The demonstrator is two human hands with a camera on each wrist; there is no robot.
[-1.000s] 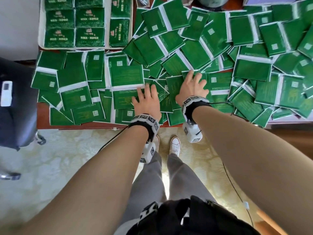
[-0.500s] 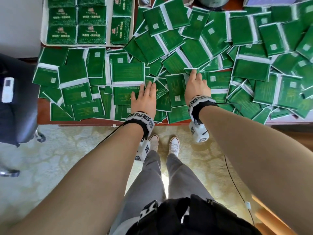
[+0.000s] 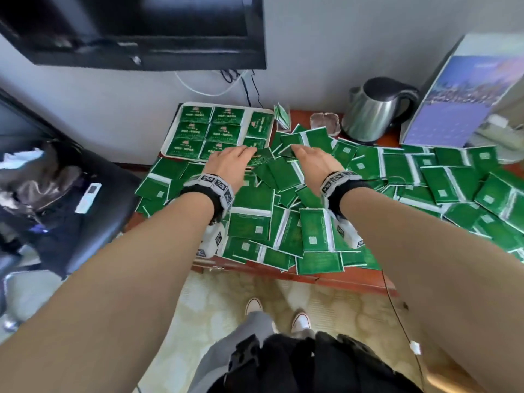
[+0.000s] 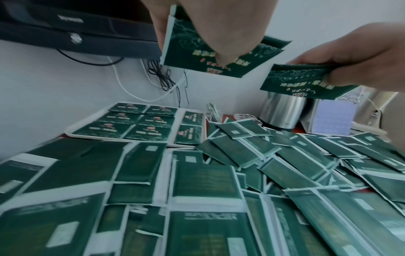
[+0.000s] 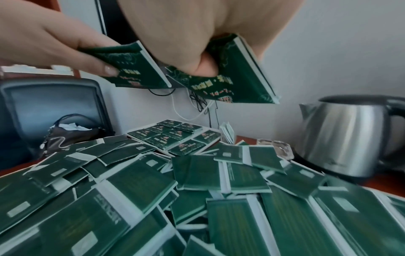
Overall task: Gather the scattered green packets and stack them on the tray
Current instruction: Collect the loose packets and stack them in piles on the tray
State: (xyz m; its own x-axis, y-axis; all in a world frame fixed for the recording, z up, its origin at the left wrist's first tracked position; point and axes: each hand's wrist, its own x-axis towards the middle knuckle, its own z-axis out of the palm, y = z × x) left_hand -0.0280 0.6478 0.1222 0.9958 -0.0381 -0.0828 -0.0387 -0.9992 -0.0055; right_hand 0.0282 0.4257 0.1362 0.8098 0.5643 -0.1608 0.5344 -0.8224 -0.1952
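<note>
Pinching a green packet (image 4: 203,57) between thumb and fingers, my left hand (image 3: 230,163) hangs just over the near right corner of the tray (image 3: 170,143). That packet faces print side down, tilted, its white-edged end toward the tray and its long axis running roughly left to right across the left wrist view. My right hand (image 3: 313,163) grips a second packet (image 5: 236,81) the same way, thumb curled under it, fingers on top; from the right wrist view it slopes down to the right, long axis along that slope. Both held packets are raised clear of the heap, near each other but apart.

Below them the scattered packets (image 3: 283,222) lie in an overlapping heap across the red-brown table (image 3: 326,279), mostly plain side up with a small pale square showing, pointing every which way. On the tray, at the table's far left corner against the wall, packets sit print side up in tidy rows, long axes parallel to the tray's long edge, except a right-hand column that is turned crosswise.

Farther out I see a steel kettle (image 3: 374,112) at the back of the table, a glass ashtray (image 3: 324,121) beside it, a calendar stand (image 3: 459,109) at the right, a television (image 3: 136,29) on the wall, and a black chair (image 3: 71,199) at the left.
</note>
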